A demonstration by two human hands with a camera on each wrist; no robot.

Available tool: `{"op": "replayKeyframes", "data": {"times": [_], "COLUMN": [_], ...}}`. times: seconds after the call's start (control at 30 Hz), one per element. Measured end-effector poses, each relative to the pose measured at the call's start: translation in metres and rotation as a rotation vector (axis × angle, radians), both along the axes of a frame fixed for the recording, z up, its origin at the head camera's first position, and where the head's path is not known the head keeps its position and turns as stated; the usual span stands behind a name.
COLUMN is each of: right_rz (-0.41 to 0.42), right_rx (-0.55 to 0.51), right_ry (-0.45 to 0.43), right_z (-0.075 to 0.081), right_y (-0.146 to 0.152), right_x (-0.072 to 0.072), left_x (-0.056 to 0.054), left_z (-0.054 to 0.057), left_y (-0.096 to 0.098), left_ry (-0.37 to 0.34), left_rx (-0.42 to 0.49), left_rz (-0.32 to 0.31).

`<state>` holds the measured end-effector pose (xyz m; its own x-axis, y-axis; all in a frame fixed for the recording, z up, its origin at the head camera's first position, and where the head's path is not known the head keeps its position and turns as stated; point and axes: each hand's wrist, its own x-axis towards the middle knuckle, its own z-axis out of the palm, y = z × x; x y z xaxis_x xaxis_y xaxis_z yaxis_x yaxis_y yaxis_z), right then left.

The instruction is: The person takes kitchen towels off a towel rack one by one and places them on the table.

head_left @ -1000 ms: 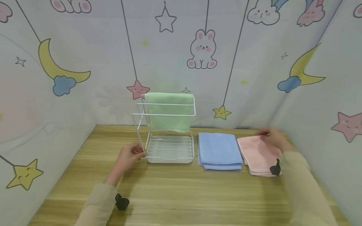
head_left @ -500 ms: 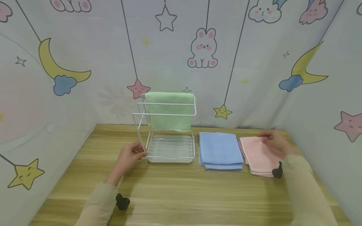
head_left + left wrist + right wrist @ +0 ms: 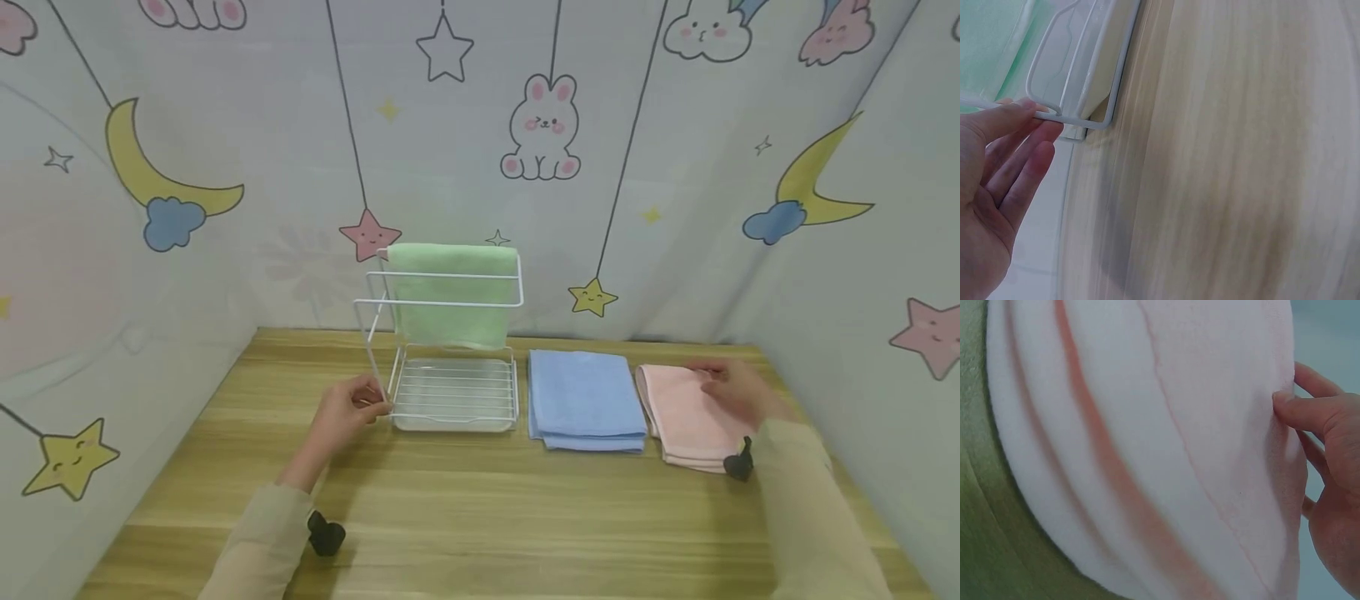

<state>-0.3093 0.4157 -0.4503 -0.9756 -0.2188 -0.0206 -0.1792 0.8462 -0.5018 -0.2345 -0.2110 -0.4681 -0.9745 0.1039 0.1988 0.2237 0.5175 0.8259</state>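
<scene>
My left hand (image 3: pixel 347 421) pinches the lower left wire of a white wire rack (image 3: pixel 435 303); in the left wrist view, thumb and fingertips close on that wire (image 3: pixel 1079 120). A green towel (image 3: pixel 453 327) hangs over the rack's rearmost bar. To the right, my right hand (image 3: pixel 744 393) is at the far edge of a folded pink towel (image 3: pixel 684 412). Seen from the right wrist, the thumb lies on top of the pink towel (image 3: pixel 1222 394) and the fingers go behind its edge, pinching it. A folded blue towel (image 3: pixel 585 396) lies between rack and pink towel.
A clear shallow tray (image 3: pixel 453 425) sits under the rack's base wires. Everything stands on a wood-grain table (image 3: pixel 480 517), with a printed cloth wall (image 3: pixel 442 167) close behind and at both sides. The two other bars of the rack carry no towel.
My right hand has shifted slightly right and toward me along the pink towel's far edge, and its thumb now shows on top. The left hand stays on the rack.
</scene>
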Motion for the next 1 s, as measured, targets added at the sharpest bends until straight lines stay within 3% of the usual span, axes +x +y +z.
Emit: {"op": "replayKeyframes", "data": {"times": [0.33,0.7,0.8,1.0], "right_rz": [0.006,-0.020,-0.014,-0.027], "right_rx": [0.059,0.029,-0.007,0.084], "right_ry": [-0.018,-0.049,-0.065,-0.016], "right_z": [0.001,-0.001,0.002,0.016], "right_y": [0.002,0.006,0.007,0.004], "right_x": [0.000,-0.002,-0.003,-0.010], "left_x": [0.000,0.000,0.001,0.000], "left_z": [0.002,0.003,0.003,0.002], "left_y": [0.001,0.001,0.001,0.000], "left_ry": [0.008,-0.013,-0.011,-0.005], "left_rx": [0.001,0.002,-0.005,-0.011], "left_rz": [-0.002,-0.002,-0.002,-0.005]}}
